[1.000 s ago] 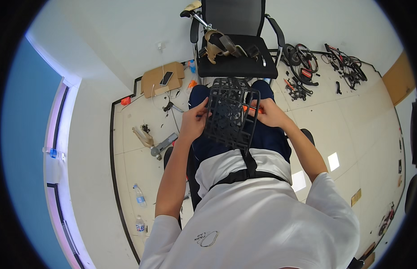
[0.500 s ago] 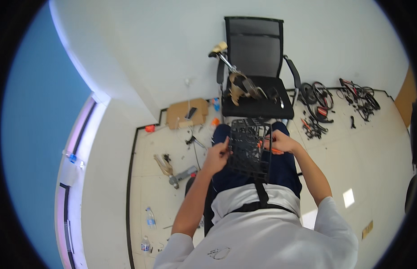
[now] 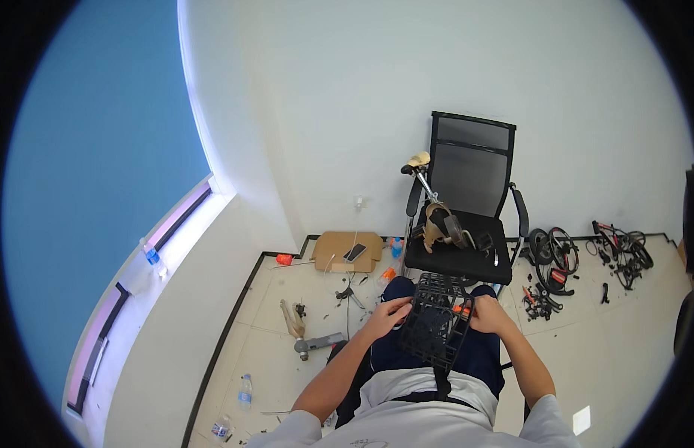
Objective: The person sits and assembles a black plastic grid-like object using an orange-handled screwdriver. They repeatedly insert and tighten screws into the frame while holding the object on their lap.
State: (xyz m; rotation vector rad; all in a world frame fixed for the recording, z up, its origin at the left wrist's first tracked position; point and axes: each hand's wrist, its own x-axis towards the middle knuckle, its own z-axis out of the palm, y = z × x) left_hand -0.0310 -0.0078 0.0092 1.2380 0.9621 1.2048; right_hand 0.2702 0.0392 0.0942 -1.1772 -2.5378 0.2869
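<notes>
A black plastic lattice basket [image 3: 437, 328] rests over my thighs, its open grid showing the dark trousers beneath. My left hand [image 3: 389, 316] grips its left side, the fingers curled at the upper edge. At the opposite side my right hand [image 3: 487, 313] is closed around an orange-handled tool [image 3: 460, 310]. That tool is partly hidden by the basket's bars and my fingers, so its working end cannot be made out. A black strap [image 3: 442, 381] hangs from the basket's near end toward my waist.
Ahead stands a black mesh armchair [image 3: 466, 254] with a metal-and-tan bicycle part [image 3: 440, 216] on its seat. Dismantled bicycle parts [image 3: 556, 261] lie at right. On the left floor are cardboard [image 3: 328, 246] with a phone [image 3: 354, 252], a grey-and-tan tool [image 3: 317, 343] and water bottles [image 3: 245, 392].
The view has tilted up and turned left, so the scene sits lower and further right. The basket leans a little more, and the orange tool is now more hidden by my right hand.
</notes>
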